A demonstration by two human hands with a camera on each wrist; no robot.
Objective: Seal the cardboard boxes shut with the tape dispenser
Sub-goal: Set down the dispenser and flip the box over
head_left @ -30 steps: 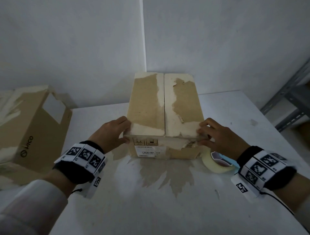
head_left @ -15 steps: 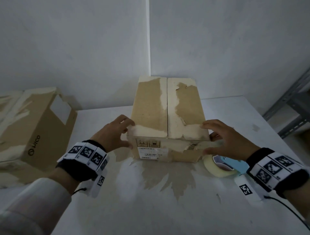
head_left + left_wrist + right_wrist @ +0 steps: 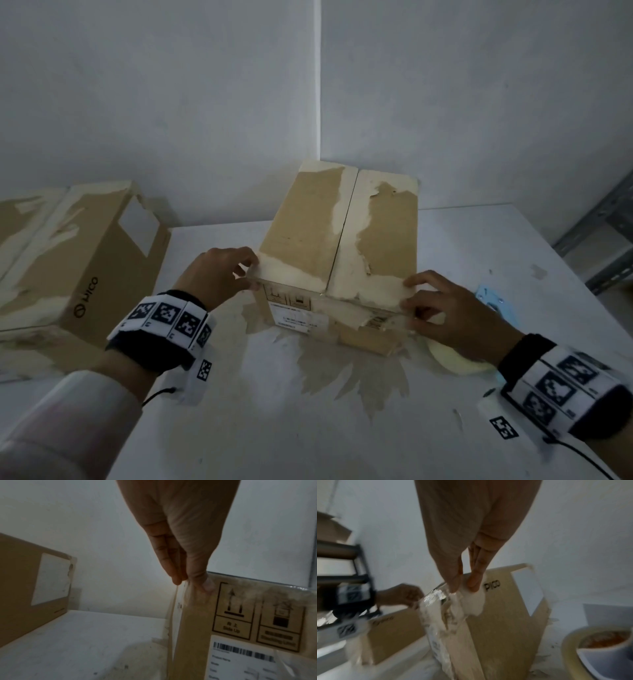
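A worn cardboard box (image 3: 308,219) stands mid-table with both top flaps down and the seam running away from me. Wrinkled clear tape (image 3: 376,318) lies along its near top edge. My left hand (image 3: 250,270) pinches the near left top corner, thumb on the front face (image 3: 192,580). At the near right top corner my right hand (image 3: 414,294) holds on, fingers on top and thumb on the front (image 3: 464,585). The blue tape dispenser (image 3: 493,301) with its pale roll (image 3: 583,649) lies on the table just right of the box, partly hidden by my right hand.
A second, larger cardboard box (image 3: 85,267) lies at the left on the white table (image 3: 274,428). Torn brown paper patches stick to the table in front of the box. Walls close off the back, and a metal shelf (image 3: 603,233) stands at the far right.
My right hand opened wide half a second ago and has settled back on the near right corner. The left hand stays at its corner. The box looks slightly turned.
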